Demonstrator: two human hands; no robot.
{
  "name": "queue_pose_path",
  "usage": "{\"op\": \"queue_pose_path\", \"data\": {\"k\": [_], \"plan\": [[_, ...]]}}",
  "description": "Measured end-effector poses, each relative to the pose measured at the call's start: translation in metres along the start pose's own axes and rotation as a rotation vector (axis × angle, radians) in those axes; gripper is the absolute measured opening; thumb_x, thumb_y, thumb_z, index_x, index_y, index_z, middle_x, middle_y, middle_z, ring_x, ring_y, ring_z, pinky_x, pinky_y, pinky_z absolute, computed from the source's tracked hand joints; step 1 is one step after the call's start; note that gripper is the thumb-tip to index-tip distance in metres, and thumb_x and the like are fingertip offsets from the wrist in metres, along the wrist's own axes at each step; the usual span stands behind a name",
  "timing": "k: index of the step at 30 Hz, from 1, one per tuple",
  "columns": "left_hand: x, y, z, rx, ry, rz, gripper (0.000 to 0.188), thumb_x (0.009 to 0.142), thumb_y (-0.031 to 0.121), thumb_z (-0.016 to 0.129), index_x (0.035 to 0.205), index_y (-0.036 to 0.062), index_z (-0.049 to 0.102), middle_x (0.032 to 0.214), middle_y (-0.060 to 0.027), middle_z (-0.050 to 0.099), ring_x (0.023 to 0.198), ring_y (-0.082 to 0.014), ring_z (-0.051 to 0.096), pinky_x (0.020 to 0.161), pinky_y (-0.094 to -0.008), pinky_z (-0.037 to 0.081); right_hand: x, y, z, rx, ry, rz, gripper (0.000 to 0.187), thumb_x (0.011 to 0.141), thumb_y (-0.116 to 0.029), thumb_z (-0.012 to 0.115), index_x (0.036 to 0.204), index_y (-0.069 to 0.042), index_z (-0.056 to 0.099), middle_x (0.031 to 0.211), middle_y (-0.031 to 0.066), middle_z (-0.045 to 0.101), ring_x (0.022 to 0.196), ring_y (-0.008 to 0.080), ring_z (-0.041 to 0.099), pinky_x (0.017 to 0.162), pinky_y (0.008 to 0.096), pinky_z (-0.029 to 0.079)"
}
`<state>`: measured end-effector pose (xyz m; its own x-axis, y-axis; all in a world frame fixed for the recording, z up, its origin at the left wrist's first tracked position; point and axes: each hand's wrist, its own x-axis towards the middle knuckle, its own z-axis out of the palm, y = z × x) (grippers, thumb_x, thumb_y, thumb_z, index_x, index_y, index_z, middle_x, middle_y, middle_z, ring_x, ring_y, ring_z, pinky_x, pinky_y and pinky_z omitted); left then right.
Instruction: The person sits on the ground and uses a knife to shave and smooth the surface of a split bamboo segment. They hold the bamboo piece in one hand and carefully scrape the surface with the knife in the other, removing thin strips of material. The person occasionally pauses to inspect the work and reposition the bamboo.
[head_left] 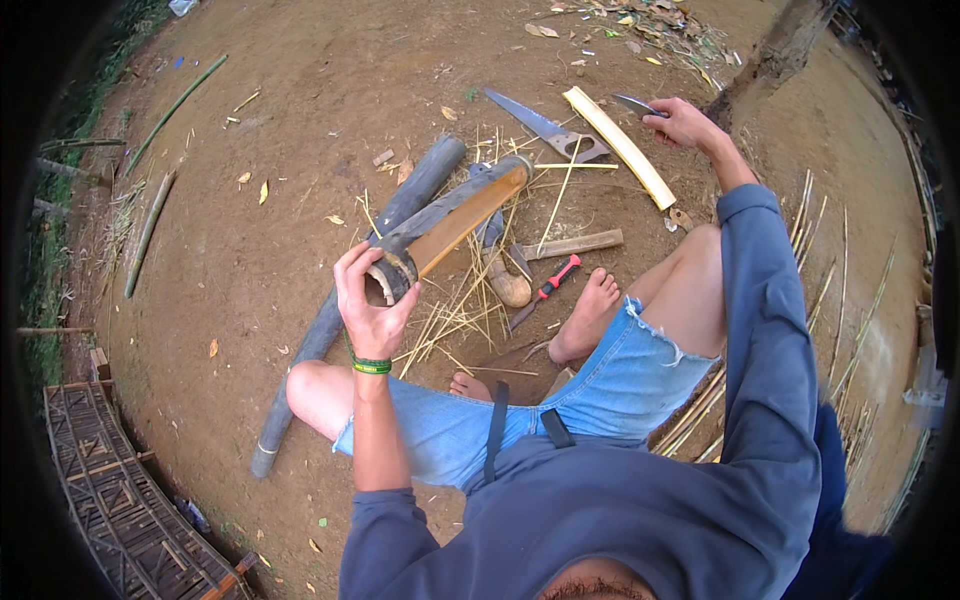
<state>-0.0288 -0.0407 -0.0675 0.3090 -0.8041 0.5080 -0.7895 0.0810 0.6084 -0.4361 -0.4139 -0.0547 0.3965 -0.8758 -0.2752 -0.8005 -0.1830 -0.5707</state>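
My left hand (365, 315) grips the near end of a dark bamboo tube (445, 215). A long opening along the tube's side shows its pale brown inside. The tube leans up and away to the right, over a long grey-black bamboo pole (318, 340) on the ground. Out at the far right, my right hand (685, 128) is closed around a knife (638, 105), its dark blade pointing left. Just left of that knife lies a pale split bamboo piece (622, 148), beside a handsaw (545, 127).
Between my bare feet and the tube lie a red-and-black-handled knife (547, 292), a wooden-handled tool (580, 244) and scattered thin bamboo strips (450, 320). Long thin sticks (700, 410) lie at my right. A slatted bamboo structure (120, 480) stands lower left; a tree trunk (775, 60) rises upper right.
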Motion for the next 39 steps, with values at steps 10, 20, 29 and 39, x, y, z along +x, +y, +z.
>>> {"op": "queue_pose_path", "data": {"k": [10, 20, 29, 39], "plan": [[0.132, -0.009, -0.056, 0.1, 0.083, 0.081, 0.06, 0.063, 0.026, 0.087, 0.114, 0.0026, 0.065, 0.102, -0.0111, 0.062, 0.09, -0.0229, 0.066, 0.079, -0.0367, 0.057, 0.003, 0.019, 0.001, 0.026, -0.016, -0.112, 0.021, 0.097, -0.023, 0.061, 0.097, -0.002, 0.065, 0.064, 0.001, 0.057, 0.057, 0.0107, 0.054, 0.052, 0.0313, 0.043], [0.214, -0.032, -0.056, 0.639, 0.188, 0.899, 0.053, 0.062, 0.021, 0.089, 0.112, 0.0171, 0.07, 0.121, -0.0069, 0.063, 0.113, -0.0299, 0.06, 0.087, -0.0391, 0.056, 0.004, 0.025, -0.003, 0.012, -0.048, -0.049, 0.019, 0.098, -0.019, 0.06, 0.087, -0.003, 0.059, 0.066, -0.0021, 0.054, 0.058, 0.0086, 0.052, 0.053, 0.0286, 0.043], [0.095, -0.221, 0.086, 0.781, -0.519, 0.863, 0.036, 0.084, 0.014, 0.064, 0.117, 0.0302, 0.058, 0.13, 0.0006, 0.048, 0.129, -0.0267, 0.046, 0.099, -0.0529, 0.045, 0.022, 0.004, 0.007, -0.012, -0.091, 0.0, 0.02, 0.095, -0.02, 0.062, 0.092, 0.0, 0.063, 0.065, 0.0001, 0.056, 0.06, 0.0096, 0.053, 0.056, 0.0301, 0.044], [0.146, -0.21, 0.061, 0.412, 0.448, -0.219, 0.068, 0.064, 0.018, 0.086, 0.123, 0.0105, 0.053, 0.123, -0.0163, 0.051, 0.114, -0.0361, 0.05, 0.101, -0.0482, 0.042, 0.038, -0.017, 0.01, 0.018, -0.1, -0.003, 0.02, 0.097, -0.019, 0.061, 0.094, 0.0, 0.064, 0.065, -0.0011, 0.055, 0.059, 0.0085, 0.051, 0.054, 0.0292, 0.042]]}}
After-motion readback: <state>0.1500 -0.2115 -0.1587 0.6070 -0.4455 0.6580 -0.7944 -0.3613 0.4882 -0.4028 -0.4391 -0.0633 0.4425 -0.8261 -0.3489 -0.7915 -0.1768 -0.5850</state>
